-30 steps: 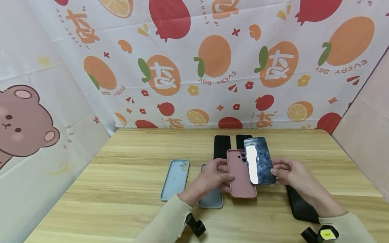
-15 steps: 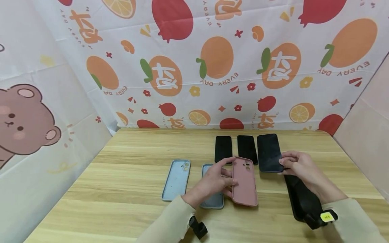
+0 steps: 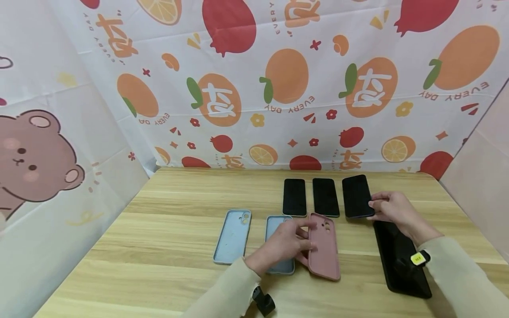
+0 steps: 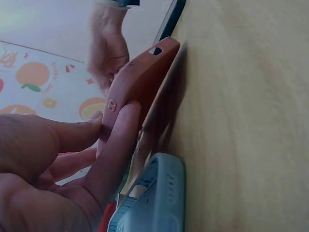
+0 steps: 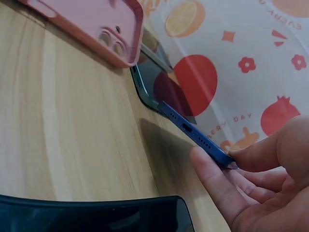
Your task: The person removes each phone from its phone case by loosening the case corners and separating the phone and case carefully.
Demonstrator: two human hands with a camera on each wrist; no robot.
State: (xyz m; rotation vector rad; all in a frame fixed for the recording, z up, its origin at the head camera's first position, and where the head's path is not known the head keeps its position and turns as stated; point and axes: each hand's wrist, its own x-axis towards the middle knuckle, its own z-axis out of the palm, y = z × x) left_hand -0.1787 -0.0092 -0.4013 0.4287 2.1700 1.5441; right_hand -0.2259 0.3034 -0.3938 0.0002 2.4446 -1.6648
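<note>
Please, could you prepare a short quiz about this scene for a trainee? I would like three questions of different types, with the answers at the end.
1. Multiple choice: What does the left hand hold?
A) A pen
B) A pink case
C) Nothing

2. True or false: In the head view, the right hand grips the dark phone by its left edge.

3. Count: How many blue cases lie on the table?

Key:
1. B, a pink case.
2. False. It pinches the right side, near the lower corner.
3. Two. The left hand partly hides one of them in the head view.
</note>
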